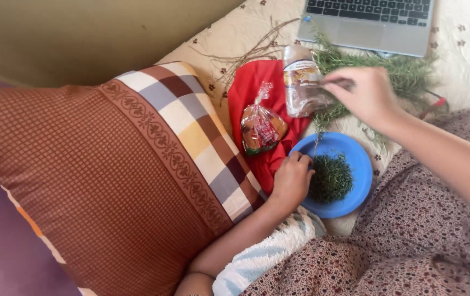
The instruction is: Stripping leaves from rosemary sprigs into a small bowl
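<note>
Far to the left of both hands lies a big pillow point(98, 181), woven rust-brown cloth with a band of checks in cream, grey, yellow and maroon beside a patterned border strip. To the right of it, a crumpled red cloth point(257, 93) carries a knotted clear plastic bag point(261, 129) with round brown pieces inside, just above the left hand.

The left hand point(291, 180) rests curled on the near rim of a round blue plate point(355, 159), fingers bent down and touching the edge of a loose mound of green needle leaves point(331, 178) heaped on the plate. I cannot tell whether the fingers pinch anything.

Above the plate, a clear plastic bottle point(301, 81) with a pale label lies on its side, just left of the right hand. The right hand point(367, 96) hovers over the plate with fingertips drawn together on a thin sprig point(322, 123) whose stem hangs down toward the plate. Behind that hand spreads a bushy bundle of green needle-leaved branches point(405, 71), with 1 silver laptop point(369, 22) beyond it on a cream flowered sheet point(465, 60). Bare dry twigs point(251, 52) lie left of the bottle.
</note>
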